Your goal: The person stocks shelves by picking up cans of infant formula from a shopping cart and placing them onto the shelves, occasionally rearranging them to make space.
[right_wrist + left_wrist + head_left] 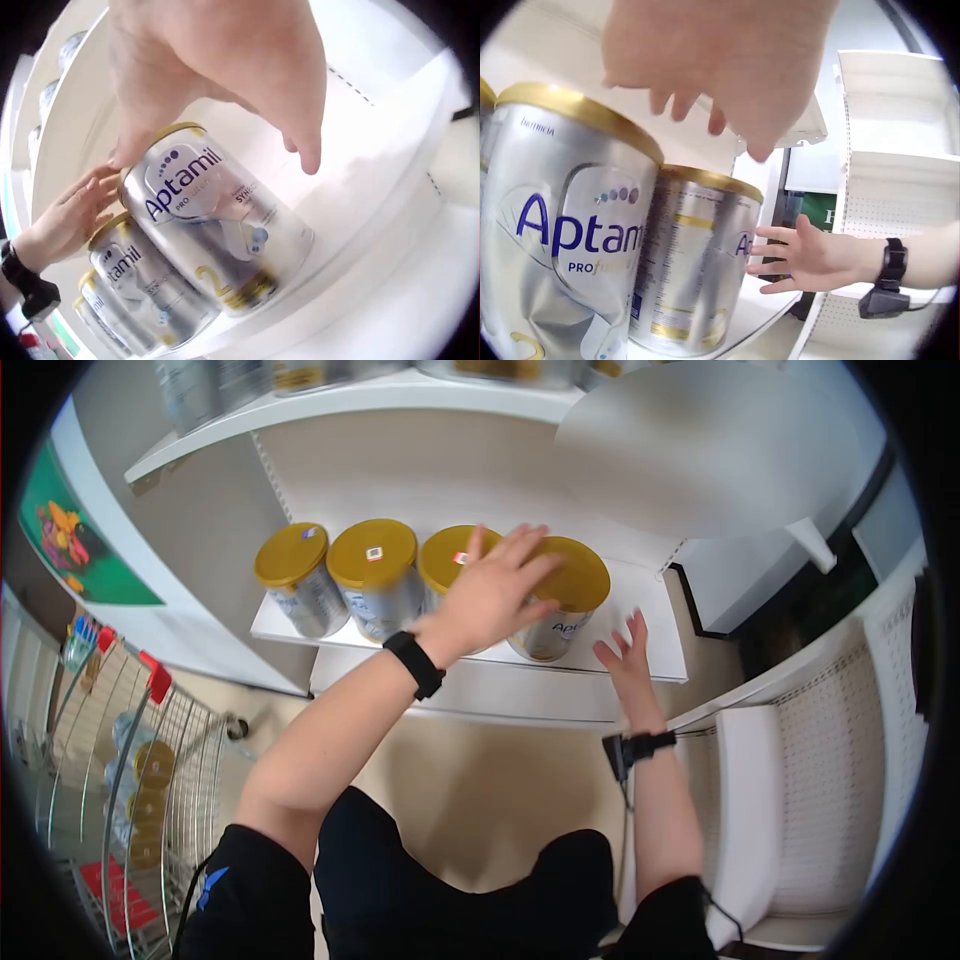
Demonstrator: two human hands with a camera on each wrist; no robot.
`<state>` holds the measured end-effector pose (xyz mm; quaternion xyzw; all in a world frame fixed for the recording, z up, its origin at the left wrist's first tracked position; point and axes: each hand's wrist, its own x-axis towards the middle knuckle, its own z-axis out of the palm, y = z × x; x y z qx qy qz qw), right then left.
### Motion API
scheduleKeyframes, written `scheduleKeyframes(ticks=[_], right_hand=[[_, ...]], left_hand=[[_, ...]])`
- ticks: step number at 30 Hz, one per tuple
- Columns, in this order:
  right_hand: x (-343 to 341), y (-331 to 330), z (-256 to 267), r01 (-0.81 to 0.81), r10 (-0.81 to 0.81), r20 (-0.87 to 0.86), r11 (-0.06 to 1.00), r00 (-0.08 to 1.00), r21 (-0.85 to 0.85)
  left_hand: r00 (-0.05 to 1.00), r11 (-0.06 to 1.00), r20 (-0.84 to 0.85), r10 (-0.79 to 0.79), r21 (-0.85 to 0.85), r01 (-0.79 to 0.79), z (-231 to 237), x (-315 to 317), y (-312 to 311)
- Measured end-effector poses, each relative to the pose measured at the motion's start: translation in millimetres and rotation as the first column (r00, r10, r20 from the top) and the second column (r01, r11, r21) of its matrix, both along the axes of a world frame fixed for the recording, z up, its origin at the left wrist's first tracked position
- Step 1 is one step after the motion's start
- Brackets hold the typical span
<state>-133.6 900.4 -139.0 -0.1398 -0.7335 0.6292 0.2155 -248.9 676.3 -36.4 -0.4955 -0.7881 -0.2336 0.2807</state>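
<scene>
Reaching over and beside the right tin (214,221).
Holds left hand (497,592) over the lid (582,575), right hand (630,668) beside, fingers apart on both; cannot tell if touching lid; as for tin, stands upright by the shelf's (645,605) front edge, toward the right corner, label (186,180) outward, likely for reading; looks silver, gold-lidded, purple-lettered.

Glossy metal tins (214,217) carry smooth, plastic-looking lids (365,547), the shelf (655,635) is smooth, the trolley (205,750) at eight o'clock shiny metal wire, the sleeves (250,895) matt cloth.
</scene>
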Motion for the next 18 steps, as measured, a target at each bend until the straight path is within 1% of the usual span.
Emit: scheduleKeyframes(ticks=[1,2,3,4,5,6,7,8,9,10,11,12,13,14,15,16,17,18], right_hand=[[15.1,3.6,-9.1,0.046,-0.041,0.080,0.997,0.996,-0.062],[31.0,6.9,-22.1,0.094,-0.075,0.158,0.989,0.985,-0.116],[51.1,0.4,-30.3,0.132,-0.104,0.208,0.984,0.973,-0.122],[66.5,-1.4,-46.4,0.109,-0.090,0.251,0.992,0.964,-0.063],[81.0,-7.4,-74.2,0.116,-0.119,0.328,0.993,0.937,0.028],[97.4,-15.3,-86.9,0.120,-0.158,0.398,0.986,0.904,0.118],[113.9,-33.8,-77.8,0.088,-0.102,0.449,0.995,0.888,0.051],[121.1,-59.1,-68.2,0.063,-0.047,0.494,0.998,0.868,-0.015],[125.0,-82.6,-52.2,0.036,-0.023,0.508,0.999,0.861,-0.017],[133.2,-108.9,-27.4,-0.026,0.011,0.559,0.999,0.829,0.020],[143.0,-131.4,-5.2,-0.095,0.044,0.608,0.994,0.793,0.051],[149.8,-150.5,10.9,-0.130,0.080,0.622,0.991,0.779,0.036],[152.5,-171.8,23.2,-0.186,0.130,0.621,0.982,0.773,0.027],[152.9,-195.3,33.1,-0.248,0.188,0.616,0.969,0.765,0.013],[150.7,-219.2,43.5,-0.309,0.254,0.614,0.951,0.747,-0.018],[151.6,-245.1,50.8,-0.367,0.336,0.615,0.927,0.713,-0.081],[152.8,-271.9,51.7,-0.419,0.414,0.611,0.896,0.675,-0.144],[154.4,-297.5,43.4,-0.499,0.479,0.569,0.856,0.668,-0.135]], left_hand=[[0.999,1.000,0.032,0.028,0.008,-0.028,7.5,8.0,-1.5],[0.991,0.991,0.103,-0.085,0.115,0.073,12.4,22.5,-4.8],[0.968,0.961,0.157,-0.193,0.231,0.154,15.6,41.7,-10.7],[0.947,0.956,0.244,-0.209,0.257,0.144,12.9,65.0,-15.7],[0.921,0.950,0.316,-0.229,0.281,0.139,7.1,87.4,-22.4],[0.892,0.956,0.383,-0.242,0.251,0.151,3.4,108.2,-33.2],[0.854,0.959,0.452,-0.258,0.226,0.170,-0.5,129.9,-42.3],[0.840,0.970,0.490,-0.233,0.179,0.165,-6.5,148.7,-54.6],[0.823,0.978,0.528,-0.207,0.130,0.163,-7.8,164.7,-70.7],[0.819,0.983,0.544,-0.183,0.127,0.135,-1.8,177.5,-88.7],[0.763,0.990,0.634,-0.122,0.138,0.044,4.6,192.2,-109.9],[0.695,0.989,0.717,-0.059,0.136,-0.055,12.8,204.6,-134.2],[0.689,0.989,0.725,-0.020,0.118,-0.095,24.4,213.3,-162.8],[0.690,0.964,0.708,0.148,0.052,-0.261,38.6,222.0,-195.6],[0.656,0.900,0.678,0.332,-0.018,-0.436,53.9,231.0,-230.6],[0.603,0.832,0.654,0.456,-0.074,-0.549,67.3,242.3,-269.9],[0.560,0.786,0.643,0.522,-0.109,-0.608,83.9,254.2,-308.3],[0.466,0.627,0.502,0.729,-0.216,-0.749,101.8,267.3,-343.5]])
